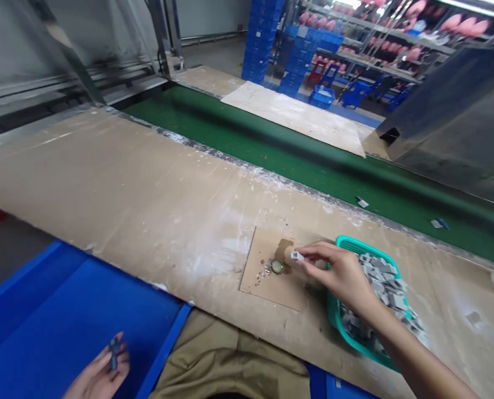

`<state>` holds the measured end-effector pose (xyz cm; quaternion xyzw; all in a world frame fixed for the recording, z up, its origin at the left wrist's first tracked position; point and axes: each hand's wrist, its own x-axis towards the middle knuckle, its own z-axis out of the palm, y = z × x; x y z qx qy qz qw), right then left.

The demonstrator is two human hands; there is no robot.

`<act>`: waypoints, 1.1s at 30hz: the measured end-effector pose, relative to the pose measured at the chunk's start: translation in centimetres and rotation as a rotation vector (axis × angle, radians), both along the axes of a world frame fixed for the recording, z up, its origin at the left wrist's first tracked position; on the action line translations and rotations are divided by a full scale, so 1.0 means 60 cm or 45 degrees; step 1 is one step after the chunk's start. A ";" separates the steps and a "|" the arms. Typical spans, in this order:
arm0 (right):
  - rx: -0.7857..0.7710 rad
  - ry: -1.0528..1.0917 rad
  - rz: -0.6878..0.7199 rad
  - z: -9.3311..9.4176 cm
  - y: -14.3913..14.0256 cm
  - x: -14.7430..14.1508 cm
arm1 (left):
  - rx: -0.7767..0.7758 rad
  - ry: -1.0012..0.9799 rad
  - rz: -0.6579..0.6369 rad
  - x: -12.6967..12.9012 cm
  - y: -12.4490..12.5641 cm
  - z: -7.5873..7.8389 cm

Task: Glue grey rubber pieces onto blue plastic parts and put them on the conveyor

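My right hand pinches a small grey part at its fingertips, just right of a small round metal cap on a brown cardboard square. Behind this hand stands a teal basket filled with several grey parts. My left hand rests low over a blue bin, holding a small dark blue-grey piece between its fingers.
A worn beige worktable runs across the view, with a green conveyor belt behind it carrying two small scraps. A dark metal housing stands at right. Blue crates and stools are stacked beyond.
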<state>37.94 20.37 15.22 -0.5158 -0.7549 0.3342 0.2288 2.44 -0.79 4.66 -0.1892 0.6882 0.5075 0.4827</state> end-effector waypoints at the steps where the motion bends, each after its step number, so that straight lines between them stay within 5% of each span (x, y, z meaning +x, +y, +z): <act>1: 0.084 -0.079 0.088 -0.006 0.000 -0.011 | 0.066 -0.062 0.061 0.001 0.001 -0.004; 4: 0.211 -0.206 0.259 -0.021 -0.003 -0.029 | 0.238 -0.185 0.157 0.021 0.007 0.006; 12: 0.214 -0.298 0.337 -0.039 -0.005 -0.026 | 0.476 -0.117 -0.176 0.109 0.057 0.107; 17: 0.015 -0.144 0.071 -0.006 -0.022 -0.027 | 0.711 -0.333 -0.329 0.162 0.107 0.110; 23: -0.481 0.305 -0.140 0.034 -0.092 -0.061 | 0.964 -0.206 -0.438 0.232 0.153 0.117; 30: -0.552 0.371 -0.184 0.028 -0.120 -0.081 | 1.007 -0.099 -0.638 0.260 0.156 0.122; 33: -0.595 0.389 -0.131 0.025 -0.115 -0.082 | 1.118 0.138 -0.675 0.265 0.149 0.121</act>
